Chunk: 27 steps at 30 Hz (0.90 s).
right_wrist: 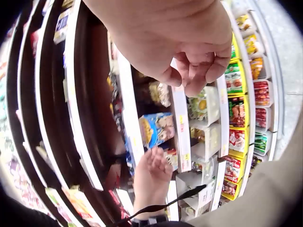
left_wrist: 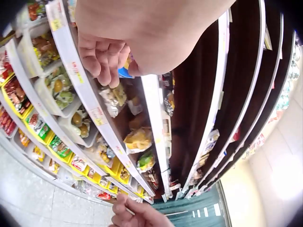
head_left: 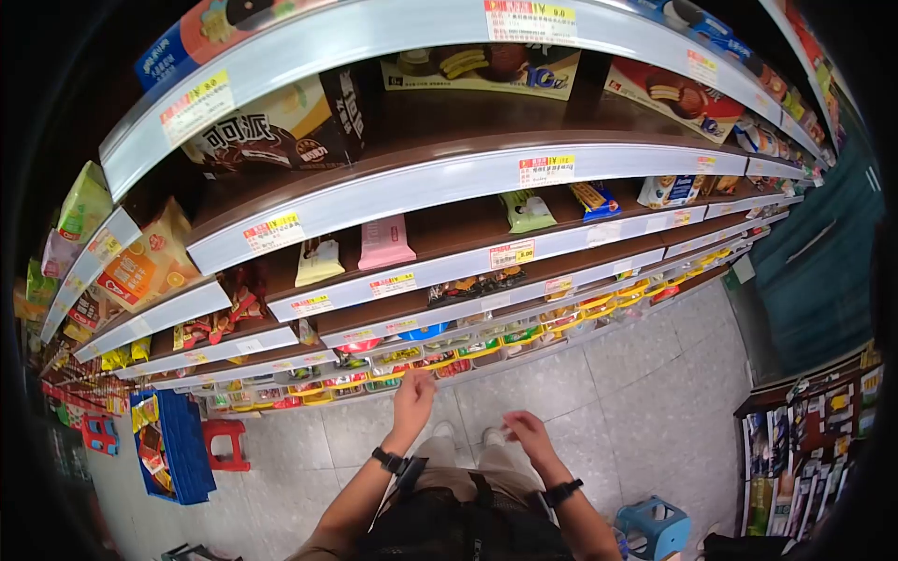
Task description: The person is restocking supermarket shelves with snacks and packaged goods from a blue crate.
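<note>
My left hand (head_left: pixel 414 397) hovers in front of the lowest shelf rows, its fingers loosely curled around nothing. To its right, my right hand (head_left: pixel 527 435) hangs over the floor in front of my legs, relaxed and holding nothing. Bins of small packaged snacks (head_left: pixel 435 360) line the bottom of the shelving beyond both hands. In the right wrist view, a blue snack bag (right_wrist: pixel 158 128) stands on a shelf just past the left hand's fingertips. White bins of wrapped goods (left_wrist: pixel 59 90) appear below the left hand in the left wrist view.
Upper shelves hold a brown-and-cream pie box (head_left: pixel 267 131), a pink bag (head_left: pixel 386 241) and a green bag (head_left: pixel 527 211). A blue crate (head_left: pixel 192 449) and a red stool (head_left: pixel 224 445) stand on the left. To the right are a blue stool (head_left: pixel 655 525) and a magazine-like rack (head_left: pixel 804 449).
</note>
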Tool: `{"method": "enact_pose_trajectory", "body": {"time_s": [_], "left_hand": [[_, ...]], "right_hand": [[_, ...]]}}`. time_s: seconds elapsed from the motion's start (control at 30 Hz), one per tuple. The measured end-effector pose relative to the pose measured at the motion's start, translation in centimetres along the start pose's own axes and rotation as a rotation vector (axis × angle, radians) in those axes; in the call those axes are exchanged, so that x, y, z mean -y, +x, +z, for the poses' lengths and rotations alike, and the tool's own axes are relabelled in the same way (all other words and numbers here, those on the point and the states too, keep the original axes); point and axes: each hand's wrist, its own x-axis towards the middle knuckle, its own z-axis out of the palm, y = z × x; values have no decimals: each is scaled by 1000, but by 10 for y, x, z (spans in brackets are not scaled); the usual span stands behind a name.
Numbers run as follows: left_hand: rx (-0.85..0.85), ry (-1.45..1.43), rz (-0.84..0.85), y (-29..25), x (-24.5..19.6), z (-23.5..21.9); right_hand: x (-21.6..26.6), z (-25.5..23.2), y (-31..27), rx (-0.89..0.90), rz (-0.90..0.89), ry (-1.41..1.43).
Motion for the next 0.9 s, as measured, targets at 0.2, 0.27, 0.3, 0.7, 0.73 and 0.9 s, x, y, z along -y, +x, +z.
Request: {"method": "enact_pose_trajectory", "body": {"time_s": [0.2,0.27,0.3,0.7,0.73,0.9], "left_hand": [[32,-234,-524,-61,57,-21],[-43,-249,-662,-85,63,-30],[-81,-249,-696,-92,66,-33],[-425,-375,-791,-234,98,-135],[-480,-387,-793,-247,101,-153],[-618,-371,-660,-309,111,-255]], "right_hand": [[-28,-117,-16,-297,135,131],[-20,-124,-4,-273,82,75],[-12,-122,4,-270,4,34],[-9,71,24,319,-19,-244],[-18,99,21,411,-3,-323],[-52,228,2,522,-25,-376]]}}
